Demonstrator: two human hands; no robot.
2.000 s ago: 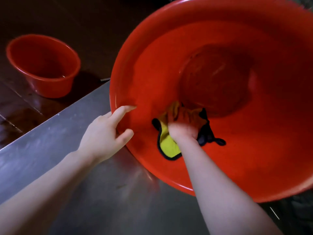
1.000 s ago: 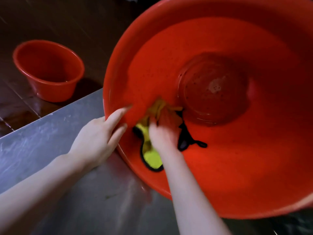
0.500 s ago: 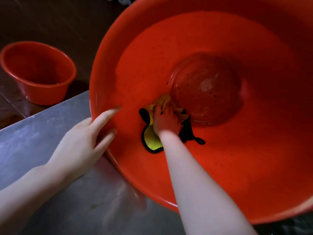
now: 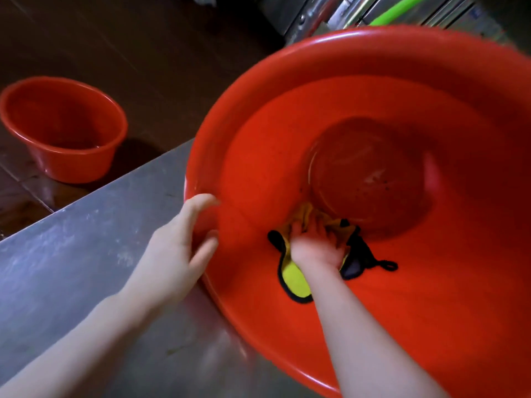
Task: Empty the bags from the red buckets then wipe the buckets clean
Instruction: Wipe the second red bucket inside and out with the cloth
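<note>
A large red bucket (image 4: 431, 297) stands tilted toward me on a steel table (image 4: 86, 268), with its dark wet bottom visible. My left hand (image 4: 178, 254) grips its near-left rim, with the thumb and forefinger either side of the edge. Inside the bucket, my right hand (image 4: 314, 245) presses a yellow cloth with black edging (image 4: 296, 282) against the inner wall just below the bottom. The fingers lie spread over the cloth. A second, smaller red bucket (image 4: 61, 130) stands upright on the dark floor at the left, with no bag visible in it.
The steel table's edge runs diagonally from lower left to the bucket. Dark tiled floor (image 4: 143, 53) lies beyond it. Metal fittings and a green bar (image 4: 396, 10) show at the top right, behind the big bucket.
My right hand has kept rubbing the cloth over the lower inner wall with small shifts. The big bucket sits farther right and lower in view, and my left hand has stayed on its rim.
</note>
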